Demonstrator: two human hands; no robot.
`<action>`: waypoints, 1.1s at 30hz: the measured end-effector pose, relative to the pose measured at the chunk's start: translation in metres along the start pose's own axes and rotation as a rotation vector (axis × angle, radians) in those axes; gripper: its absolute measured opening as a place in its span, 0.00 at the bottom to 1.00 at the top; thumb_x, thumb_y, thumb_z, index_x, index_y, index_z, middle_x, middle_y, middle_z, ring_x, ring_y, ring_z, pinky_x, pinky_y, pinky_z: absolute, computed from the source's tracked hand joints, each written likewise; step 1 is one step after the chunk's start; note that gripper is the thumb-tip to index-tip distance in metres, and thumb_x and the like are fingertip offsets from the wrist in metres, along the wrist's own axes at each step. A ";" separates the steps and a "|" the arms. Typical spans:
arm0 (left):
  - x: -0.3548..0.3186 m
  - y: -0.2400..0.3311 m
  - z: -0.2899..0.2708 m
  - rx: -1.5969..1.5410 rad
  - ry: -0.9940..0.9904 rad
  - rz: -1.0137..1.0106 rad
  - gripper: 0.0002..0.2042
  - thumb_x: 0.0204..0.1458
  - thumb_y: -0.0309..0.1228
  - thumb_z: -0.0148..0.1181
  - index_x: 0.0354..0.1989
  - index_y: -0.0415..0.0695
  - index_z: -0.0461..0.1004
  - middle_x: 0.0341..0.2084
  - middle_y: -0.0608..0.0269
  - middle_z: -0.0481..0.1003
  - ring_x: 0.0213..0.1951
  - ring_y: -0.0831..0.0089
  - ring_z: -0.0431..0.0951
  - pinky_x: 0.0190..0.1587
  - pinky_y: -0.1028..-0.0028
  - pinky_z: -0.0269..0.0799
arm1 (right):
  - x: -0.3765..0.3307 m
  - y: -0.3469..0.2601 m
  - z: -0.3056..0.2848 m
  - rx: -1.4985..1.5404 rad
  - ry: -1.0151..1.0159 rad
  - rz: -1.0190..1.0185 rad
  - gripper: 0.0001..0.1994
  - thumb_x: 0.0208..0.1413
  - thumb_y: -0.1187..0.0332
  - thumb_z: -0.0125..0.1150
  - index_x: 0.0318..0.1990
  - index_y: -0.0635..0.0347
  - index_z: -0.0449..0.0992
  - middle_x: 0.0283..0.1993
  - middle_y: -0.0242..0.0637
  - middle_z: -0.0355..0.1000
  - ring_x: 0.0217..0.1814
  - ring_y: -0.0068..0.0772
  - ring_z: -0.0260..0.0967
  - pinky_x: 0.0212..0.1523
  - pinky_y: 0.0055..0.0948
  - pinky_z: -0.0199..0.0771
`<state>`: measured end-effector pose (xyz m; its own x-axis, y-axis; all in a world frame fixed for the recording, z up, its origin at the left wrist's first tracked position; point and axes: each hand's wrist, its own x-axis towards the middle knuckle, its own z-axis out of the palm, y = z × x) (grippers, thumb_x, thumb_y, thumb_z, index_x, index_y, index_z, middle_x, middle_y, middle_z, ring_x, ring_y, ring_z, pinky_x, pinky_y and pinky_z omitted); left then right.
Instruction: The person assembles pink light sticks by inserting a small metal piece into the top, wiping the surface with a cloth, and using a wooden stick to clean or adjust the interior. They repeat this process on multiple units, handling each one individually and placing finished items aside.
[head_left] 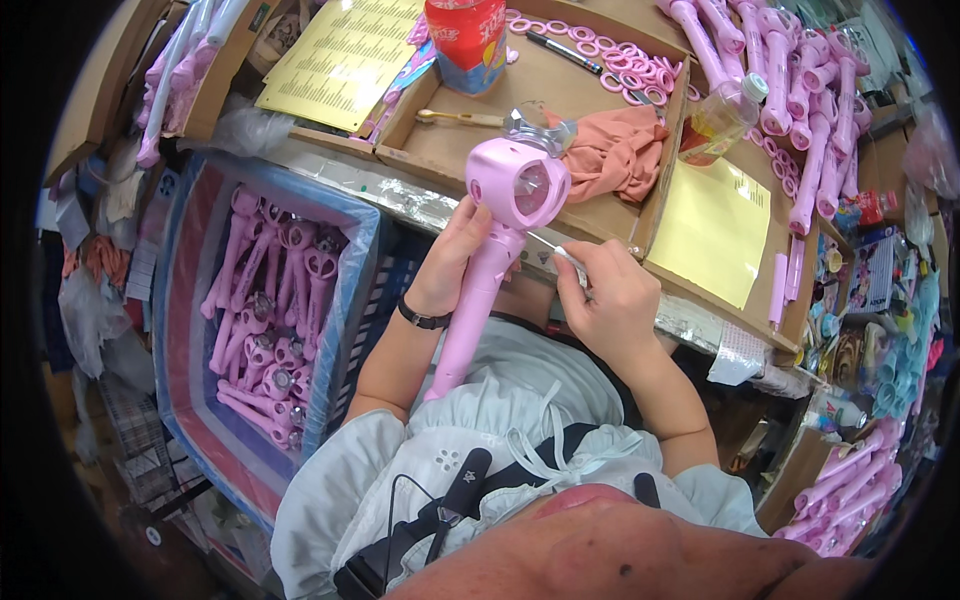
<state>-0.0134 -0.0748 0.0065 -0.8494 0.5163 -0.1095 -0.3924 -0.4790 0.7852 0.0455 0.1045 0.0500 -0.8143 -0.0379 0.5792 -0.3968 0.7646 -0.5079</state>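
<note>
So we've got the pink wand (470,320) slanting in front of our shirt, round head up by the cardboard tray (545,85). Our left fingers (481,217) are curled snugly around its neck, right under the head, with the thumb up beside it. Our right fingers (598,258) are pinched shut on a thin white-gripped tool (565,254) just right of that neck; honestly, we can't tell if the tip's touching.

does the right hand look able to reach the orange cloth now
Probably yes: the orange cloth lies beyond the right hand, with only the front edge of the cardboard tray apparently between, though the hand holds a thin white-handled tool.
</note>
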 end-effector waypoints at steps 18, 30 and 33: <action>-0.012 -0.001 0.013 0.422 0.149 0.111 0.26 0.57 0.32 0.54 0.59 0.38 0.50 0.44 0.59 0.65 0.38 0.81 0.68 0.35 0.82 0.68 | -0.018 0.020 0.016 0.252 -0.101 0.188 0.06 0.51 0.70 0.61 0.34 0.63 0.73 0.27 0.40 0.70 0.25 0.32 0.69 0.23 0.25 0.65; -0.010 -0.005 0.014 0.363 0.076 0.069 0.30 0.56 0.33 0.54 0.62 0.36 0.47 0.50 0.58 0.62 0.49 0.75 0.65 0.50 0.76 0.64 | -0.032 0.028 0.015 0.072 -0.004 -0.071 0.07 0.49 0.72 0.62 0.35 0.63 0.73 0.25 0.42 0.66 0.24 0.38 0.66 0.25 0.28 0.67; -0.010 -0.007 0.015 0.687 0.094 0.271 0.31 0.56 0.33 0.55 0.62 0.35 0.47 0.51 0.57 0.62 0.50 0.73 0.65 0.51 0.75 0.63 | -0.034 0.026 0.020 0.230 0.000 0.097 0.08 0.48 0.72 0.63 0.35 0.62 0.74 0.23 0.40 0.65 0.22 0.38 0.65 0.24 0.31 0.66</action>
<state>0.0030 -0.0660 0.0117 -0.9239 0.3652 0.1144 0.1179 -0.0129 0.9929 0.0545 0.1124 0.0043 -0.8533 0.0287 0.5206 -0.4028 0.5977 -0.6931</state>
